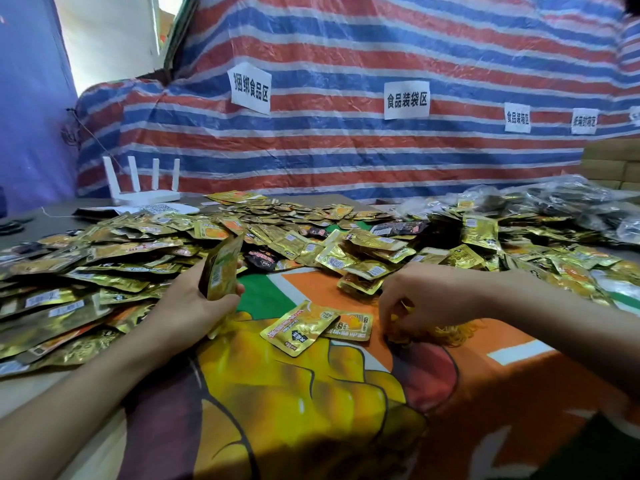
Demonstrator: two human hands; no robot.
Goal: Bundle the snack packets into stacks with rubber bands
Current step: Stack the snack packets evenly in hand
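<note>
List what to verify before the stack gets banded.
1. Stack held firmly: ok. The left hand grips the stack upright.
2. Right hand at the bands: ok. The right hand is on the bands, fingers curled.
3. One band picked out: cannot tell. The fingers hide it.
4. Stack edges aligned: cannot tell, too blurred.
5. Cloth between the hands free: not ok. Two loose packets lie there.
</note>
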